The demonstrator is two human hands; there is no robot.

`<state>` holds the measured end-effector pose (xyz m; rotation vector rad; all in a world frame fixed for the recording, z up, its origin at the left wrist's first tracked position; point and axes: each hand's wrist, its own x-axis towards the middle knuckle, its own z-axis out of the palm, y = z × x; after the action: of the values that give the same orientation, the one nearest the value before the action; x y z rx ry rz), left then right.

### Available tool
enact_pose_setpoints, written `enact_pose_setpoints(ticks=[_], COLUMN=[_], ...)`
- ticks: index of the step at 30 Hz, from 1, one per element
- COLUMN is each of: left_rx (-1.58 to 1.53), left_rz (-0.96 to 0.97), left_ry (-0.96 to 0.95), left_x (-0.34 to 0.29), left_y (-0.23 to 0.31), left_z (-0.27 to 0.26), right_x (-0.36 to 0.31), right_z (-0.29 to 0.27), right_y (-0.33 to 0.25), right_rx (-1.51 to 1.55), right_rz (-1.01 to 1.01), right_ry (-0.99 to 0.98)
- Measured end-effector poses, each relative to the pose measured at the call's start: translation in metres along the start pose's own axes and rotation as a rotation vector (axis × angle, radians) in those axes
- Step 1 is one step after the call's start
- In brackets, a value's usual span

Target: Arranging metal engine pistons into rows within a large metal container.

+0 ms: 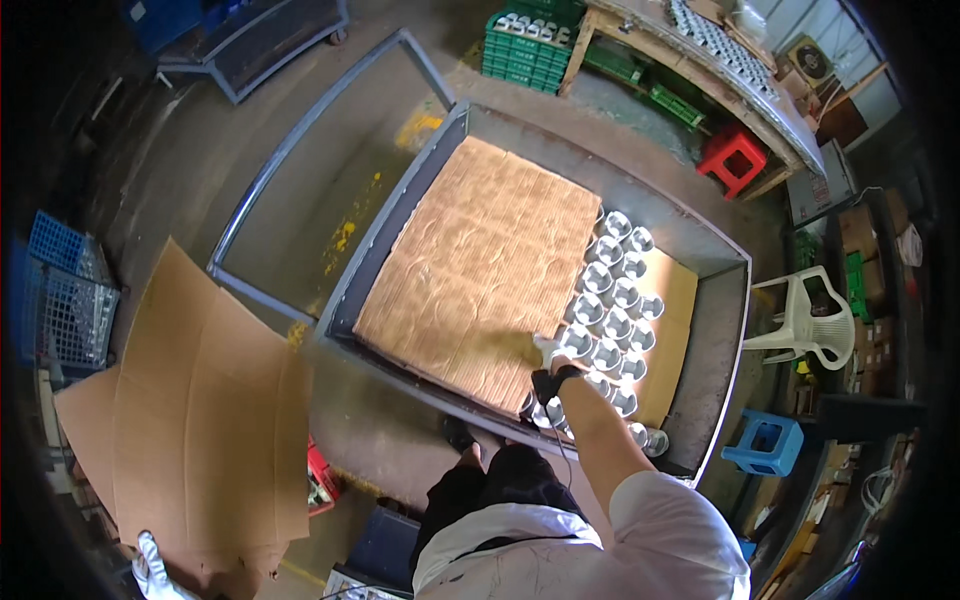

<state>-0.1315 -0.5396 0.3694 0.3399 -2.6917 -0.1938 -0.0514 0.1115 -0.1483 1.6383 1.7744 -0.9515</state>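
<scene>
My left hand (152, 572), in a white glove, is closed on the lower edge of a big creased cardboard sheet (215, 420) standing up at the left. My right hand (546, 350), also gloved and with a dark strap at the wrist, reaches over the metal bin to the right edge of a flat brown cardboard layer (480, 260). Its fingers are smeared by motion, so their grip cannot be made out. Beside that hand, several shiny metal cups (606, 353) stand in rows on another cardboard layer (668, 335). The flat layer covers the bin's left part.
The grey metal bin (715, 345) has raised walls and a tubular frame (270, 180) at its left. Beyond are stacked green crates (525, 60), a workbench (700, 65) and a red stool (732, 160). A white chair (808, 318) and blue stool (766, 443) stand at the right.
</scene>
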Motion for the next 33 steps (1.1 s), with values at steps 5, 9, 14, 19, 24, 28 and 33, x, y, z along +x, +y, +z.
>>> enact_pose_setpoints(ticks=[5, 9, 14, 19, 24, 28, 33], left_rx=[-0.158, 0.051, -0.228, -0.294, -0.055, -0.386, -0.291], left_rz=[-0.427, 0.205, 0.480, 0.195, 0.214, -0.131, 0.098], left_ry=[-0.142, 0.060, 0.099, 0.111, 0.116, 0.043, 0.100], left_x=[0.005, -0.012, -0.018, -0.038, -0.059, -0.065, -0.072], left_y=[0.009, 0.054, 0.072, 0.123, 0.111, 0.107, 0.103], left_z=[0.003, -0.005, -0.010, -0.021, -0.036, -0.034, -0.032], right_x=[0.028, 0.018, 0.015, 0.000, -0.103, -0.072, -0.141], right_z=[0.018, 0.003, -0.006, -0.021, -0.088, -0.068, -0.173], right_y=[0.026, 0.021, 0.024, 0.021, -0.007, 0.004, -0.021], right_rx=[0.247, 0.214, 0.250, 0.376, 0.645, 0.414, 0.816], right_rz=[-0.002, -0.082, -0.134, -0.243, -0.440, -0.932, -0.954], right_ry=[-0.130, -0.161, -0.183, -0.220, -0.332, -0.046, -0.090])
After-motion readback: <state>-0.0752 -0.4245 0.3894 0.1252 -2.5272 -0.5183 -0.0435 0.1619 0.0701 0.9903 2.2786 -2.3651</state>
